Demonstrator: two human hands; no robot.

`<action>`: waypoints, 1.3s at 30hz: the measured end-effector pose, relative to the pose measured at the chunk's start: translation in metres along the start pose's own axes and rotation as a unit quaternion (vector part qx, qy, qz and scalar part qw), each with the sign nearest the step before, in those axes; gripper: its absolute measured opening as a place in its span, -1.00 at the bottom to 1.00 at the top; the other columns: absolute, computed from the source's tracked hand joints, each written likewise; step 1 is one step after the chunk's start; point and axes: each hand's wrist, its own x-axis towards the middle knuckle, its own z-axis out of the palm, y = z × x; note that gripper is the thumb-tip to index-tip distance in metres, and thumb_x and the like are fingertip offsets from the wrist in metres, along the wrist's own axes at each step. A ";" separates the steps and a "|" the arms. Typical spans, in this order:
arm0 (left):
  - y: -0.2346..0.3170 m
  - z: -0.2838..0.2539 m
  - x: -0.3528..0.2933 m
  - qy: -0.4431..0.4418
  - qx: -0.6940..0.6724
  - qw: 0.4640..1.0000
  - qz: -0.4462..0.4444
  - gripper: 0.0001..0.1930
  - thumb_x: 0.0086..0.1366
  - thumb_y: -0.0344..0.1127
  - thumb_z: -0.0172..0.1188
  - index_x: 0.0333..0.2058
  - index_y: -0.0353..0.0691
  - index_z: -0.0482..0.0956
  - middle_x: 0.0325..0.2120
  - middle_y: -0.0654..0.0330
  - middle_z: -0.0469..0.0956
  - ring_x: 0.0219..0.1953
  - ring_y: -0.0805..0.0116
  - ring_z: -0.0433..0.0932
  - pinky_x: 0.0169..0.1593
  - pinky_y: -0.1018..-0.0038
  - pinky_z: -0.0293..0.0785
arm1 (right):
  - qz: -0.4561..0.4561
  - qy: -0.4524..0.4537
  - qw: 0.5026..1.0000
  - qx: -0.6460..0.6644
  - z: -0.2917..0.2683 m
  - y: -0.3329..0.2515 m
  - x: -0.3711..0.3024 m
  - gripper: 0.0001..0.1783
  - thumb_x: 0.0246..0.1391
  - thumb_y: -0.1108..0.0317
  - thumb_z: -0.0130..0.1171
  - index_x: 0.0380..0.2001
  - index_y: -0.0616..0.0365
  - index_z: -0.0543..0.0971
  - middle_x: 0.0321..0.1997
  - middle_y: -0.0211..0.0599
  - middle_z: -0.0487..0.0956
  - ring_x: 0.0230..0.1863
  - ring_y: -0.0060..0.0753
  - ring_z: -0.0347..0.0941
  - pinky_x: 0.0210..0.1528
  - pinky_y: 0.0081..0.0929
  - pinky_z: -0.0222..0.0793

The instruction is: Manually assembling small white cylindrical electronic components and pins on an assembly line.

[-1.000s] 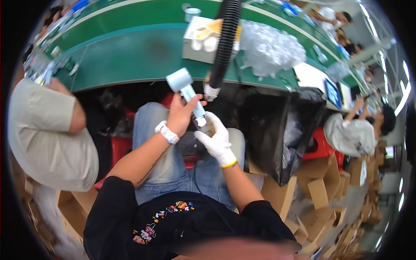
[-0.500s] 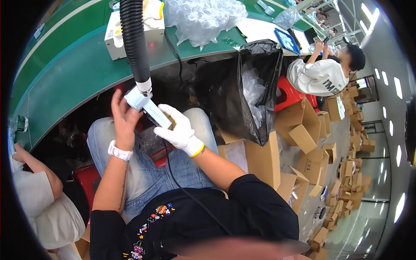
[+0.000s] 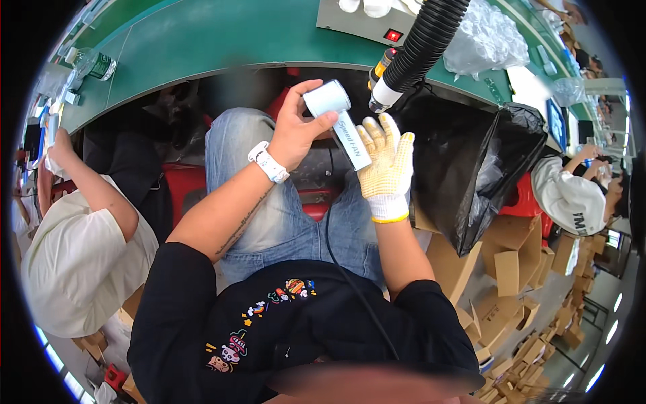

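A pale blue handheld fan [image 3: 350,138], with a rounded head and a flat straight handle, is held over my lap. My bare left hand [image 3: 301,128] is closed around its head, the thumb lying across the front. My right hand [image 3: 386,161], in a white knitted glove with a yellowish dotted palm, is open with fingers spread and palm showing. It lies right beside the lower end of the handle; whether they touch I cannot tell. A black corrugated hose [image 3: 431,44] with a white and metal nozzle hangs just above the gloved fingers.
A yellow-and-black tool [image 3: 381,67] is beside the hose. On the green workbench [image 3: 222,40] stand a grey box [image 3: 363,28] with a lit red switch and a clear bottle [image 3: 99,65]. A black rubbish bag [image 3: 464,175] and cardboard boxes [image 3: 511,262] are at right. A co-worker [image 3: 87,249] sits at left.
My view has swung, so the hose appears further right. My right hand has let go of the fan's handle and opened; my left hand now holds the fan by its head, away from the nozzle.
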 end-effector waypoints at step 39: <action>0.020 -0.035 -0.012 -0.119 0.087 0.988 -0.045 -0.31 0.33 0.01 0.15 0.35 -0.16 0.25 0.22 0.04 0.45 0.21 0.21 0.50 0.22 0.26 0.49 | -0.168 -0.190 0.766 -0.590 -0.030 -0.012 -0.032 -0.07 -0.07 0.58 0.45 0.40 0.17 0.29 0.27 0.02 0.53 0.33 -0.15 0.44 0.40 -0.26 0.27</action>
